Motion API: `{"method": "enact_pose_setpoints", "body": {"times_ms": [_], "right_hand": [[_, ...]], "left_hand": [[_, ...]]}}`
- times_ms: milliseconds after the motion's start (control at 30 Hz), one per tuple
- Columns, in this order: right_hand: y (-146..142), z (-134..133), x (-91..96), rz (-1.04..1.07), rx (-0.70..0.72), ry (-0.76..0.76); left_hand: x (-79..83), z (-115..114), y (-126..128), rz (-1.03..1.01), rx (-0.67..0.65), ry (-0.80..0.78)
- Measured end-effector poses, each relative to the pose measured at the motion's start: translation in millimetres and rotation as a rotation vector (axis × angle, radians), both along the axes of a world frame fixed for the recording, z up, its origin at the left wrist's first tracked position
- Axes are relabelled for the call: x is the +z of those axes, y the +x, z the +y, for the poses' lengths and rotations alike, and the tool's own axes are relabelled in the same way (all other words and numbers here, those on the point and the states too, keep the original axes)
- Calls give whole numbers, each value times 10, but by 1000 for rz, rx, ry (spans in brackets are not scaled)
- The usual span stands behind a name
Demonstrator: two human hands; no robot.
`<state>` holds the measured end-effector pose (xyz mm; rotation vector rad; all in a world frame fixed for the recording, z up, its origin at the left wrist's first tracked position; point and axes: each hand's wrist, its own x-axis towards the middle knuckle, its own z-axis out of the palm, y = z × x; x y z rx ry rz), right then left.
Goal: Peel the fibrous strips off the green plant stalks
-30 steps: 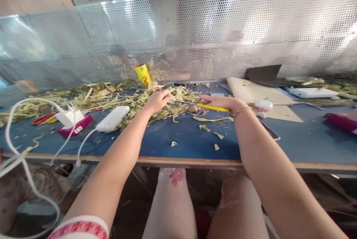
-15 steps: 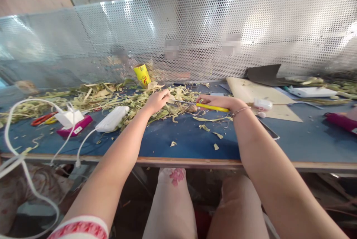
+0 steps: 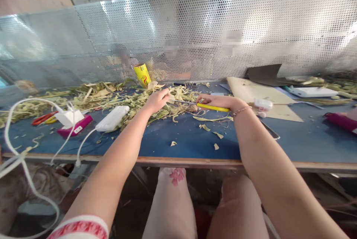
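Curls the right hand [image 3: 212,99]'s fingers closed around the handle of a yellow-handled tool [image 3: 214,107], pointing its thin metal shaft [image 3: 186,102] toward the left hand [image 3: 157,100]. Bends the left hand's fingers inward at the shaft's far end, next to a pale strip [image 3: 171,99]; cannot tell a firm pinch on it from mere touching. Holds the tool low over the blue table [image 3: 178,151], across the right side of a loose heap of plant stalks [image 3: 134,108], just beside a brownish lump [image 3: 193,108]. Has loose scraps [image 3: 204,127] scattered nearer the front edge. Wears a bracelet [image 3: 242,110] on the right wrist, near a small white case [image 3: 263,104]; cannot see into it.

Beyond the left hand, at the heap's far side, has a slightly tilted yellow tube [image 3: 142,76], open at the top; cannot make out the contents. Farther left, has a white slab-shaped device [image 3: 113,118] and a magenta socket box [image 3: 85,124] bearing a white adapter [image 3: 69,117]. To the right, has pale cardboard [image 3: 255,90]. Faces a perforated metal panel [image 3: 195,23].
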<state>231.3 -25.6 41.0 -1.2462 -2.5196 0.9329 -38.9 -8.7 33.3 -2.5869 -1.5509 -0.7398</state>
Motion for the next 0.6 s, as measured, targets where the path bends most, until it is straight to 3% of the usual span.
{"method": "enact_pose_setpoints", "body": {"times_ms": [433,600], "right_hand": [[31,56,-51,13,-20,57],[4,105,-79,-49,-114,179]], "left_hand": [[-21,17,-21,-33,20,10],[-39,112,-48,-126,130,24]]}}
